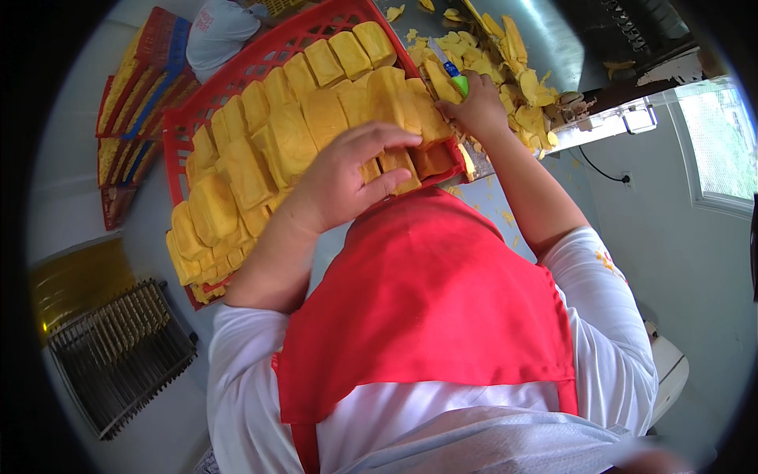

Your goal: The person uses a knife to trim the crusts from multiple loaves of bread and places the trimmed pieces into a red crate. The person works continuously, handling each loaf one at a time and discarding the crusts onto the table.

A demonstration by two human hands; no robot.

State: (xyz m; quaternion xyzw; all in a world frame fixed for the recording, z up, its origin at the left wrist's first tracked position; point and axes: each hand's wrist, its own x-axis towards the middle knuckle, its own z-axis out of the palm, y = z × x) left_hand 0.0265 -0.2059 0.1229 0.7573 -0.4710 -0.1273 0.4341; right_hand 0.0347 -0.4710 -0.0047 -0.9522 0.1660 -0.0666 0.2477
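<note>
A red plastic crate [177, 148] holds rows of trimmed yellow blocks [288, 139], which look like bread loaves. My left hand [355, 172] is over the crate's near right part, fingers and thumb apart, with nothing clearly gripped; whether it touches the blocks below cannot be told. To the right of the crate, my right hand [477, 106] is closed around the green handle of a knife [453, 70], its blade pointing away to the upper left. A yellow piece [441, 81] lies beside the knife, between it and the crate.
Thin yellow trimmings [530, 118] are heaped on the metal table [548, 35]. Stacked red and blue crates [148, 71] of yellow pieces stand at the far left, beside a person in a white top [216, 35]. A dark metal rack [124, 349] stands at lower left.
</note>
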